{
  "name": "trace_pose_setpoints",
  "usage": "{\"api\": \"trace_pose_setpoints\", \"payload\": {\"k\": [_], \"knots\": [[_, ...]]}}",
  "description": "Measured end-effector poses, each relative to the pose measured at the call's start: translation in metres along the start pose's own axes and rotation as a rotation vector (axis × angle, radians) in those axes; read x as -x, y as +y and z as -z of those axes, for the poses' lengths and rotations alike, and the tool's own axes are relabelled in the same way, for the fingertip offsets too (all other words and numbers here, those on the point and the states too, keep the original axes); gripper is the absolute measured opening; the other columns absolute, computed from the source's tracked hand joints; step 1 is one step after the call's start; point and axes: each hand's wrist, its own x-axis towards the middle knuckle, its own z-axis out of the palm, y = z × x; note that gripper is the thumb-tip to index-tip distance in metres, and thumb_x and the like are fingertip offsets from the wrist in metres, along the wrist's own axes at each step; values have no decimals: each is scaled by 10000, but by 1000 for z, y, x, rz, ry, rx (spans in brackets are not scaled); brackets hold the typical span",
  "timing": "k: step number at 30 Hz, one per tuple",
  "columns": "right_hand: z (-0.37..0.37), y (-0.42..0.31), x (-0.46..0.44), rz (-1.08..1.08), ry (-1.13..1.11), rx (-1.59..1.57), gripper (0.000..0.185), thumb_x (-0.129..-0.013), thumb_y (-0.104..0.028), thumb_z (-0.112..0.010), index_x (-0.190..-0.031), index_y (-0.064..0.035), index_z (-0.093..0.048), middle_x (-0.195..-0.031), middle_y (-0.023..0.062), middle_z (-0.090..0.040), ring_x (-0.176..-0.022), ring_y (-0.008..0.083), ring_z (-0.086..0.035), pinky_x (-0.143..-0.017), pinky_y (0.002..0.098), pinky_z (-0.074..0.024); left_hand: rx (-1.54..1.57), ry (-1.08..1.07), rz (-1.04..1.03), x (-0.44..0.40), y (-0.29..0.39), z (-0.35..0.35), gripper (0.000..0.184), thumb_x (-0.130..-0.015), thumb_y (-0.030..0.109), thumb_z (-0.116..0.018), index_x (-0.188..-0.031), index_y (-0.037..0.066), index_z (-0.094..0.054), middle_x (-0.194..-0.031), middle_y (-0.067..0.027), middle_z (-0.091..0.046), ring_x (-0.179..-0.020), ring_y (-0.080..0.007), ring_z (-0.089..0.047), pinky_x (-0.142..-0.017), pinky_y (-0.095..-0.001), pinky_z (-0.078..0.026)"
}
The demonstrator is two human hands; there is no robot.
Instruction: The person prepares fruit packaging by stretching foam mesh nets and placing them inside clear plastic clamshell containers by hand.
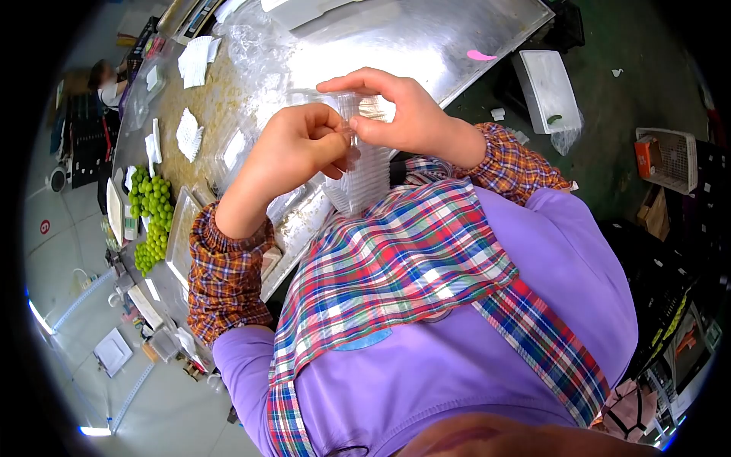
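A stack of clear plastic containers (359,179) stands between my body and the metal table, close against the checked apron. My left hand (303,145) is closed at the upper left side of the stack, its fingertips pinching near the rim; what they pinch is too small and clear to make out. Around the top of the stack curves my right hand (400,110), index finger stretched over the far side and thumb on the near rim. Thumb and index finger are apart, with the clear plastic between them.
Green grapes (152,209) lie at the table's left, near crumpled white paper (189,135). Clear plastic wrap (255,46) covers part of the metal table (426,42). Beyond its right edge are a white bin (548,91) and a crate (674,160). Another person (109,87) is far left.
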Motion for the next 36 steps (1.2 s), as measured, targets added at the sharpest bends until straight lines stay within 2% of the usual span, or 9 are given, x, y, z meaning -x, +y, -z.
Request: {"api": "trace_pose_setpoints", "payload": {"k": [11,19,22,23,26,28,32,33,36], "knots": [[-8,-19,3,-123,34,111,456,-767,-52,-581,-1222,-68,-591,-1200,83,-626,-1123,179,-584,-978,311,-437,-117,39,-45,5,-2,2,125,-829,70,-567,-829,-52,-591,-685,-101,-651,-644,-147,-658,-550,-254,-519],[-12,13,22,-78,200,9,269,-795,-34,-559,-1062,-13,-587,-1101,96,-637,-1016,172,-591,-920,309,-451,-312,433,-245,8,-30,27,44,-788,40,-544,-792,7,-574,-600,-44,-579,-529,-102,-512,-520,-272,-428],[-12,34,33,-279,204,-248,190,-840,-67,-590,-1020,-10,-576,-1064,100,-639,-1000,181,-591,-906,315,-455,-342,496,-366,11,-39,34,41,-796,43,-570,-812,8,-556,-665,-65,-552,-596,-138,-490,-577,-286,-432],[-12,45,36,-298,211,-249,267,-833,-185,-660,-1032,-18,-596,-992,100,-630,-939,201,-628,-830,316,-500,-394,520,-465,12,-41,28,53,-800,48,-583,-821,8,-556,-711,-80,-562,-636,-157,-511,-597,-292,-438],[-14,44,34,-348,142,115,302,-838,-122,-669,-1100,-31,-548,-1107,96,-566,-989,185,-584,-854,323,-478,-606,506,-649,17,-43,14,147,-792,47,-648,-893,17,-545,-900,-133,-575,-865,-261,-563,-714,-336,-472],[-15,48,35,-372,49,263,483,-802,-84,-673,-1251,-60,-496,-1152,117,-518,-938,198,-578,-817,316,-488,-576,458,-676,16,-49,3,183,-781,32,-660,-919,21,-541,-945,-144,-586,-947,-288,-569,-747,-357,-481],[-14,94,43,-434,-37,414,674,-767,-130,-677,-1385,-95,-408,-1158,154,-511,-880,215,-570,-798,312,-488,-336,343,-416,24,-62,-12,186,-827,36,-658,-969,20,-538,-907,-158,-635,-836,-321,-655,-730,-327,-530],[-13,103,45,-459,-48,454,682,-768,-143,-677,-1390,-100,-402,-1165,159,-512,-872,215,-572,-794,314,-489,-386,375,-477,26,-63,-9,172,-860,39,-641,-994,16,-536,-869,-150,-649,-738,-274,-676,-691,-301,-542],[-17,116,48,-508,-32,514,696,-778,-157,-667,-1412,-116,-385,-1162,171,-539,-790,213,-585,-763,324,-497,-315,536,-492,45,-60,18,171,-879,22,-619,-1027,16,-535,-890,-113,-657,-783,-176,-666,-698,-275,-530]]}}
